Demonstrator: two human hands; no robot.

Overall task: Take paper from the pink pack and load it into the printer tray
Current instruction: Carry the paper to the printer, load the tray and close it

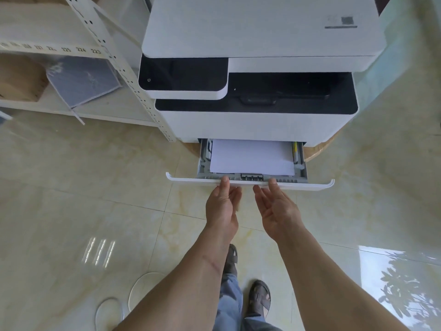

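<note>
A white printer (257, 68) with black panels stands on a round wooden stand. Its paper tray (310, 185) is pulled partway out at the bottom, and a stack of white paper (253, 156) lies flat inside between the grey guides. My left hand (223, 204) touches the tray's white front panel, thumb on its top edge and fingers beneath. My right hand (276, 206) is beside it at the same panel, palm turned up, thumb against the front edge. Neither hand holds paper. The pink pack is not in view.
A white metal shelf rack (114, 56) with numbered labels stands left of the printer, holding a grey plastic-wrapped pack (83, 80) and a cardboard box (19, 80). The floor is glossy beige tile (83, 187). My feet in sandals (259, 297) stand below the tray.
</note>
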